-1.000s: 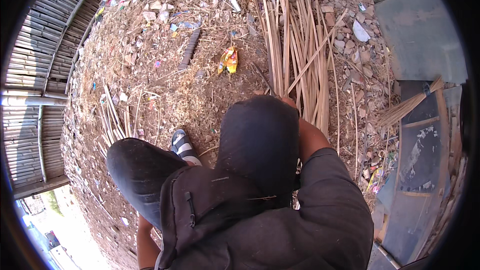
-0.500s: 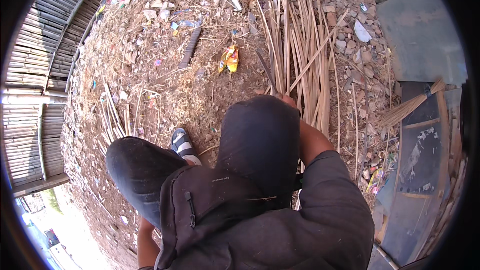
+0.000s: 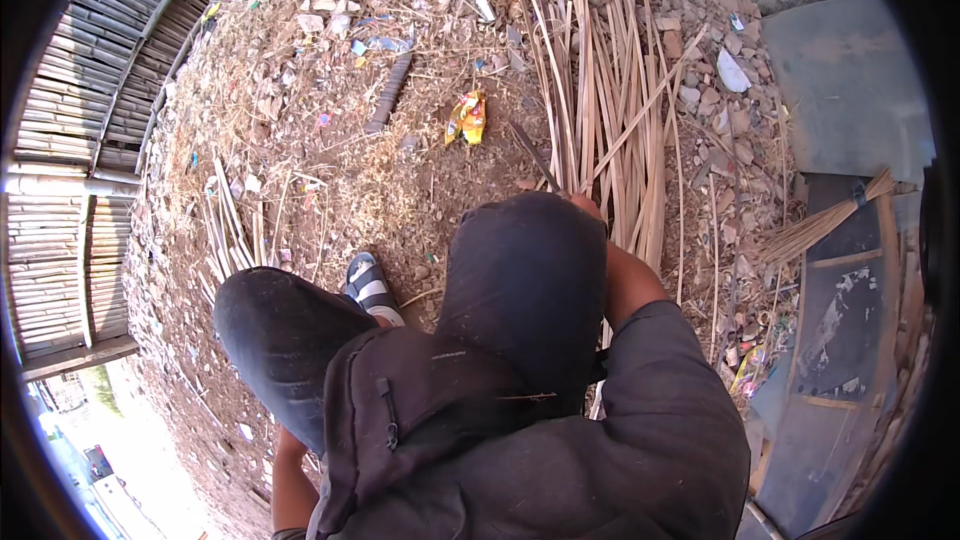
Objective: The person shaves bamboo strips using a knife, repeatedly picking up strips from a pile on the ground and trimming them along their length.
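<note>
My right hand (image 3: pixel 587 207) shows only in part past my raised knee, beside the lower ends of the long split strips (image 3: pixel 622 110). Its fingers are hidden behind the knee. A dark, narrow blade (image 3: pixel 533 152) slants up and left from there; its handle is out of sight, so I cannot tell which hand holds it. A small bit of skin shows at the knee's upper edge, left of the blade's lower end; whose hand it belongs to is unclear. My left forearm (image 3: pixel 292 485) passes below my other knee, with its hand hidden.
A tool with a ribbed dark handle (image 3: pixel 390 95) and a yellow wrapper (image 3: pixel 466 118) lie ahead. Shorter strips (image 3: pixel 228 215) lie left, near a bamboo wall (image 3: pixel 75 140). At right are a stick broom (image 3: pixel 825 218) and grey panels (image 3: pixel 840 90). Rubble and litter strew the ground.
The view has shifted slightly, so the ground things sit a little further right. The blade's visible part looks a bit shorter and lower. My arms keep nearly the same place.
</note>
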